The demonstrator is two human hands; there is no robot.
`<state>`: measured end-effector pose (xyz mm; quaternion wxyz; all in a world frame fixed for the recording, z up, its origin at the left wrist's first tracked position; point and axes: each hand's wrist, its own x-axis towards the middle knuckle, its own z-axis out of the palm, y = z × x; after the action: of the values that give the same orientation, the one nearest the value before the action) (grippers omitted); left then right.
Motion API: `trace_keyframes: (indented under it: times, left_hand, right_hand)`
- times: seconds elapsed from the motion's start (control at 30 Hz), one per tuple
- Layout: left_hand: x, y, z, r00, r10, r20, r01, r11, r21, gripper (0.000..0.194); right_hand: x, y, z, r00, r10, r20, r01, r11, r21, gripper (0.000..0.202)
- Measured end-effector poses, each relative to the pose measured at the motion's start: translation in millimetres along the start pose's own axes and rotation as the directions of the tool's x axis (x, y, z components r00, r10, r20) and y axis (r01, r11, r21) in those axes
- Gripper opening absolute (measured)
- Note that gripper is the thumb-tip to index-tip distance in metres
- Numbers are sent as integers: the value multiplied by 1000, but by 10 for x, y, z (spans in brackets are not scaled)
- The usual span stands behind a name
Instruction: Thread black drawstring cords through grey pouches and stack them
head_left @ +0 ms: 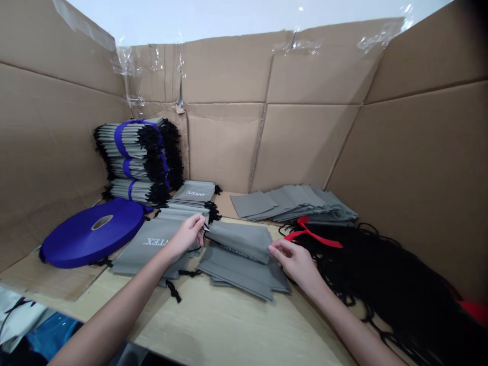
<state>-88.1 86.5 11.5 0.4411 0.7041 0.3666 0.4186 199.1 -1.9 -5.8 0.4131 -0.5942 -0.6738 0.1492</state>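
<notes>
My left hand (187, 236) is closed in a pinch at the left end of a grey fabric drawstring pouch (240, 238). Something thin and dark, with a small bright glint, shows at those fingertips; I cannot make out exactly what it is. My right hand (292, 256) pinches the pouch's right end between thumb and finger, so it is stretched above a few flat grey pouches (236, 272). Left of them, partly behind my left forearm, lies a pile of grey pouches (141, 254) with white lettering and black cord ends.
Bundled pouches (129, 142) with purple bands stand at the back left, behind a purple ribbon roll (91, 234). Flat grey pouches (297, 201) lie fanned at the back. Black cords (377, 269) with a red tie (316, 236) cover the right side. Cardboard walls (224, 137) enclose the table.
</notes>
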Motion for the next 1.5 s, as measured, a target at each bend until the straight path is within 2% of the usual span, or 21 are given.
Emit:
trace_keyframes:
  times: [0.07, 0.13, 0.23, 0.3, 0.37, 0.43, 0.5, 0.57, 0.63, 0.77, 0.93, 1.1, 1.23, 1.37, 1.5]
  left_hand:
    - [13, -38, -10, 998, -64, -20, 62, 996, -66, 33]
    - [3, -59, -30, 997, -65, -46, 66, 997, 28, 37]
    - [-29, -48, -55, 994, 95, -59, -75, 957, 279, 39]
    - [-35, -21, -59, 985, 166, -49, -141, 932, 333, 37]
    - [-26, 15, -58, 992, 119, -34, -110, 974, 197, 34]
    - [-15, 58, -67, 1000, 27, 4, -26, 993, -118, 32]
    - [-16, 99, -90, 998, -15, 59, 40, 895, -444, 33]
    - [-30, 124, -115, 994, -21, 106, 80, 800, -595, 39]
    - [-48, 127, -122, 994, -20, 106, 79, 806, -586, 42]
    - [-67, 102, -60, 1000, 9, 9, -3, 876, -483, 43]
    - [-59, 122, 23, 997, 63, -43, -76, 868, -490, 53]
    - [-50, 131, 27, 983, 40, -177, -110, 908, -405, 30]
    - [-45, 112, 35, 966, 15, -260, -118, 915, -386, 27]
    - [-82, 168, 65, 967, 24, -254, -164, 822, -545, 24]
    - [-137, 237, 29, 998, -8, -61, -43, 615, -787, 18]
  right_hand:
    - [-15, -55, -10, 1000, -13, 22, 13, 1000, -17, 28]
    - [-29, -97, -17, 999, -15, 46, 16, 1000, -22, 29]
    - [-30, -110, -29, 999, -22, 32, 22, 1000, -21, 30]
    - [-13, -102, -44, 1000, -11, 12, 11, 1000, 15, 31]
    - [10, -101, -65, 999, 35, -2, -35, 994, 100, 33]
    - [32, -110, -85, 995, 100, 4, -99, 973, 208, 37]
    - [47, -119, -101, 988, 151, 14, -149, 943, 299, 40]
    - [54, -117, -116, 983, 182, 18, -176, 916, 360, 40]
    - [58, -101, -127, 980, 196, 19, -188, 899, 396, 40]
    - [65, -57, -124, 978, 209, 16, -196, 880, 434, 38]
    - [50, -93, -80, 972, 234, 16, -214, 860, 463, 41]
    - [-11, -212, -18, 972, 233, -4, -209, 878, 430, 43]
    - [-48, -233, 40, 974, 225, -18, -196, 883, 426, 42]
    - [-61, -217, 92, 972, 235, 21, -216, 850, 480, 40]
    - [-68, -237, 113, 963, 266, 44, -243, 785, 570, 38]
